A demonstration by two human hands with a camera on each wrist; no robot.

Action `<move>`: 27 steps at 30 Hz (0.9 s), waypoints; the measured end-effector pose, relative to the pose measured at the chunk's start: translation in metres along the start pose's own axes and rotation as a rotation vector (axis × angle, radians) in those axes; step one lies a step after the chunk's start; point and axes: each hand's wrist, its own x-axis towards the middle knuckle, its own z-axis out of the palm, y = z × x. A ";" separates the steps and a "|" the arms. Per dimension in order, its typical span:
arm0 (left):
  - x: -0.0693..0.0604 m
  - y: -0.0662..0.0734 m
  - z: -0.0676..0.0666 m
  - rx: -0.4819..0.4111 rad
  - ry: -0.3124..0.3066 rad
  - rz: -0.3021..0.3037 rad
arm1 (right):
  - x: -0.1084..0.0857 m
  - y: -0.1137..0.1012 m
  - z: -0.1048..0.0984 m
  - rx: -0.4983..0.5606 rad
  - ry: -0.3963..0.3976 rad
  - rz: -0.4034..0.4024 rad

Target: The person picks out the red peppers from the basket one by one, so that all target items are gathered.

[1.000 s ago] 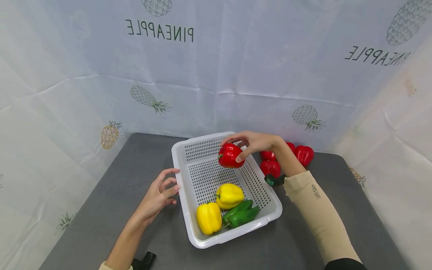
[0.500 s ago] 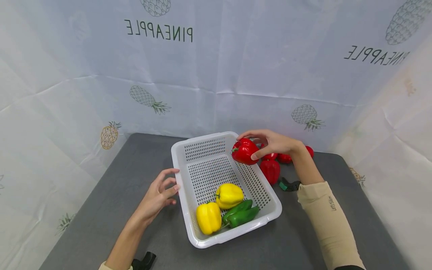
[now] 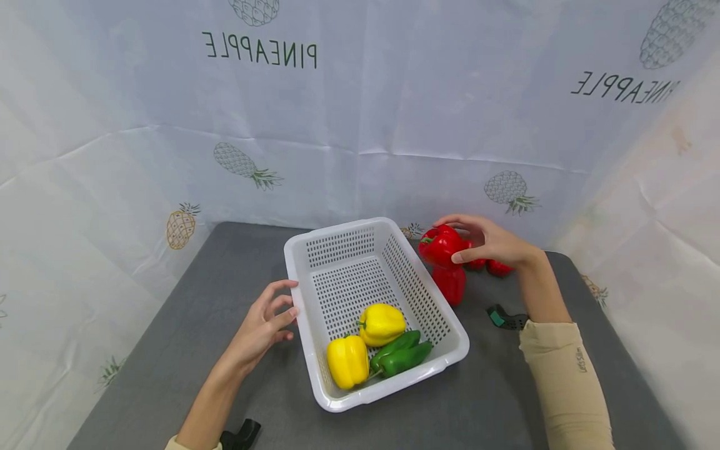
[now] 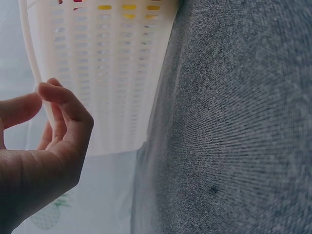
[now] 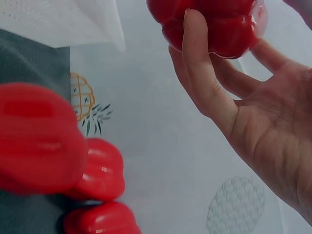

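Note:
A white perforated plastic basket (image 3: 306,350) stands on the dark tabletop. My left hand (image 3: 261,328) is at its left rim; in the left wrist view the thumb (image 4: 22,109) and curled fingers (image 4: 68,105) pinch the rim. Two yellow bell peppers (image 3: 382,325) and two green peppers (image 3: 402,360) lie inside, toward the near end. My right hand (image 3: 495,240) grips a red bell pepper (image 3: 441,245) from its right side, raised to the right of the basket. Below it sits another red bell pepper (image 3: 450,286), partly covered.
More red bell peppers (image 3: 499,269) lie behind the right hand, partly hidden; several show in the right wrist view (image 5: 105,170). A pineapple-print cloth (image 3: 360,125) hangs behind and beside the table (image 3: 225,269).
My right hand has carried the red bell pepper rightward from over the basket, past its right rim, to above the other red peppers. The left hand and basket have stayed put.

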 end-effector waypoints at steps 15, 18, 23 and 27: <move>-0.001 0.000 -0.001 -0.006 0.000 -0.008 | -0.033 0.019 -0.003 -0.054 0.129 0.060; 0.000 0.000 0.000 -0.007 0.000 -0.014 | -0.041 0.023 -0.005 -0.075 0.140 0.070; 0.000 0.000 0.000 -0.007 -0.003 -0.007 | -0.052 0.030 -0.007 -0.083 0.144 0.062; 0.001 0.000 0.000 -0.005 -0.004 -0.005 | -0.060 0.034 -0.006 -0.086 0.156 0.066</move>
